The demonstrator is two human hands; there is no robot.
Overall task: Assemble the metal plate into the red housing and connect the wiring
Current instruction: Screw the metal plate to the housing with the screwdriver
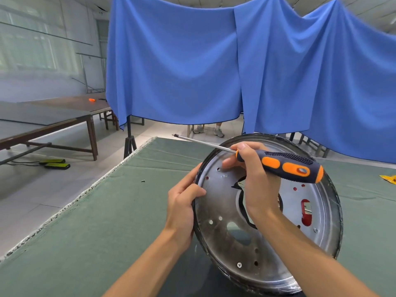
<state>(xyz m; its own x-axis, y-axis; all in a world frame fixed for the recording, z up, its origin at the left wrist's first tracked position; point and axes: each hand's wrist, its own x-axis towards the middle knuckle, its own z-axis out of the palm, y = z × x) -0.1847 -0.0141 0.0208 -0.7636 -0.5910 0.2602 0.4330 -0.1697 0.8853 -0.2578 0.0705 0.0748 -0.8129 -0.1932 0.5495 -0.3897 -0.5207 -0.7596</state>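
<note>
Metal plate (265, 211) seated, two screws in, others pending: left hand (182, 206) grips its rim, right hand (255, 181) holds the screwdriver (289, 166), fingertips at a hole.

Head view, forward-down, close over table (107, 211)

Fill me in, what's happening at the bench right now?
A person is working on a round metal plate seated in a dark-rimmed housing, tilted up on a green-covered table. The left hand grips the plate's left edge to steady it. The right hand holds an orange-and-black screwdriver, its shaft pointing away to the left, not on any screw, while the fingertips reach toward a hole near the top. Two screws show along the lower edge, and a loose screw lies on the cloth.
</note>
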